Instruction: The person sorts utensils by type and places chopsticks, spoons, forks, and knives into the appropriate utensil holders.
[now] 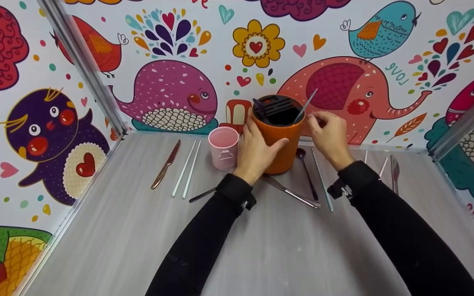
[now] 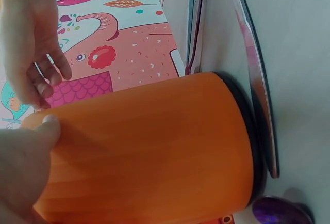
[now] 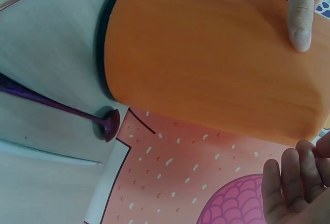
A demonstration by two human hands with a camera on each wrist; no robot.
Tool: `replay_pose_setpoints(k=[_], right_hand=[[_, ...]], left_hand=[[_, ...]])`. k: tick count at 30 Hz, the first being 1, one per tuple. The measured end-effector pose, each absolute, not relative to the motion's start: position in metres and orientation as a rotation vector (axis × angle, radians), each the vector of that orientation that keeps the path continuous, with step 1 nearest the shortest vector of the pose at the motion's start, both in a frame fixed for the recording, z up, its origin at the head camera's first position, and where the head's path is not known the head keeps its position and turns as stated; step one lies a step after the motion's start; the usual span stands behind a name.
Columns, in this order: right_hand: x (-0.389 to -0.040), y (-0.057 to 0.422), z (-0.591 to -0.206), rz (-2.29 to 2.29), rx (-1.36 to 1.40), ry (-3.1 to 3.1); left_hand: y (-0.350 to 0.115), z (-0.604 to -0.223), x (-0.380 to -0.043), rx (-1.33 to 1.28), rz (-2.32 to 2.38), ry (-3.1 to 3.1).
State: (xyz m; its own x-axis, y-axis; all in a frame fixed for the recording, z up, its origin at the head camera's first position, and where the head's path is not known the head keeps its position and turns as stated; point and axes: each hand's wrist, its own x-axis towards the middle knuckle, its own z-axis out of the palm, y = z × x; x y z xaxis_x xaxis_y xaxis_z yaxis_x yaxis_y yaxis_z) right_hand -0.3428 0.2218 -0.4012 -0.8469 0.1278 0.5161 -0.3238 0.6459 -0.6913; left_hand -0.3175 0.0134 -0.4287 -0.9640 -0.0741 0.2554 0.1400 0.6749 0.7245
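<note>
Nearest on the pale wood-grain table [image 1: 261, 246] lie flat pieces of cutlery: a steel table knife [image 1: 289, 190] partly hidden under the left wrist, a spoon with a glossy purple bowl [image 1: 306, 172], and a thin silver chopstick [image 1: 322, 181] beside it. To the left are a copper-coloured knife [image 1: 166, 164] and a pair of white chopsticks [image 1: 187, 168]. At the right, more cutlery [image 1: 393, 172] is half covered by the right sleeve and hard to name.

Behind these stands the orange cutlery holder [image 1: 280, 139], a round, smooth matte plastic cylinder with a black slotted insert on top. It is upright near the back wall, just beside a small pink cup [image 1: 224, 147] with a little handle. The left hand [image 1: 257, 150] is curled around the holder's side, with the thumb [image 2: 38, 136] pressed on the orange wall. The right hand [image 1: 329, 135] is at the holder's right rim; its fingers [image 1: 317, 121] are pinched together by a thin silver stick [image 1: 306, 105] that leans out of the insert, but the contact itself is too small to see. In the insert the dark utensils cannot be told apart.
</note>
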Motion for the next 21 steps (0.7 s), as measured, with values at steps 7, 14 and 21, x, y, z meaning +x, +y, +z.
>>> replay_pose_setpoints(k=[7,14,21], right_hand=[[-0.34,0.231,-0.402,1.116,0.142,-2.335],[-0.338,0.244,-0.403,1.065,0.104,-2.424],[-0.338,0.259,-0.413,0.988,0.149,-2.574]], left_hand=[[0.013,-0.428,-0.317,-0.039,-1.185,-2.639],[0.013,-0.427,-0.317,-0.033,-1.172,-2.655],[0.013,-0.427,-0.316,-0.027,-1.178,-2.663]])
